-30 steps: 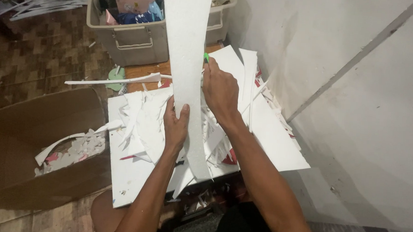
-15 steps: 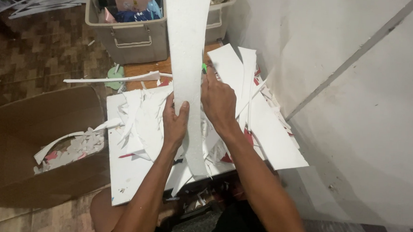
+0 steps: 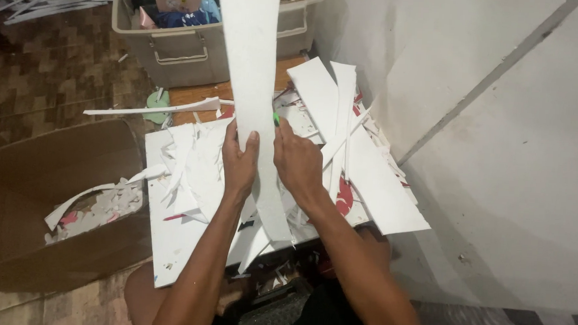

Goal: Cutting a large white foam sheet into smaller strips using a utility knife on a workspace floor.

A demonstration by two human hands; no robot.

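Cardboard box (image 3: 50,189), beige storage bin (image 3: 189,48)

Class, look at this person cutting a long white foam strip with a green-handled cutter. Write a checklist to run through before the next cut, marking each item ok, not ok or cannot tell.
1. Left hand grips the white foam strip firmly: ok, fingers and thumb wrap its edges.
2. Right hand holds the green cutter against the strip's edge: ok.
3. Blade out and sharp: cannot tell, only the green tip shows.
4. Left fingers out of the cutter's path: not ok, the thumb lies close beside it.
5. White work board free of scraps: not ok, offcuts cover it.
6. Cardboard box for waste within reach: ok, it sits beside the board.
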